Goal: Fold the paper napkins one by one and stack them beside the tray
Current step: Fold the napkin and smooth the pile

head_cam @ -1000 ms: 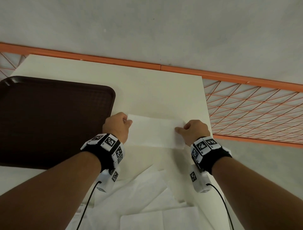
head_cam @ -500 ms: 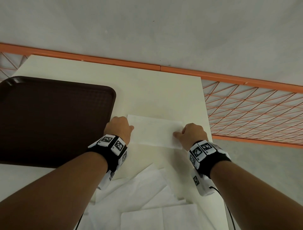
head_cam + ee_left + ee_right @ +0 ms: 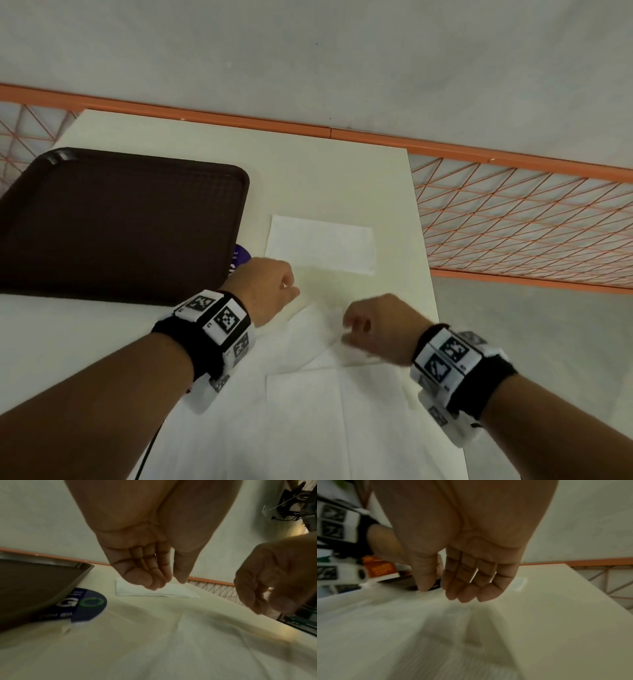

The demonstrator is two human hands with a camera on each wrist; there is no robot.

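A folded napkin lies flat and alone on the cream table, right of centre in the head view, a neat white rectangle with straight edges. It sits just beside the dark brown tray, which fills the left of the frame; a strip of bare table separates the two. The napkin's right edge stops short of the table's right edge, beyond which an orange mesh railing runs across the right of the frame. More bare table shows above the napkin, up to the far edge.

Both hands hover lower in the frame, apart from the folded napkin. The left hand hangs near the tray's lower right corner, its grip empty with fingers loosely curled, as the left wrist view shows. The right hand is also empty, its fingers relaxed and slightly bent above the loose napkins, not touching them as far as the right wrist view tells.

Those unfolded white sheets overlap in a spread pile across the lower centre of the frame. A round dark blue sticker peeks out from under the tray's edge.
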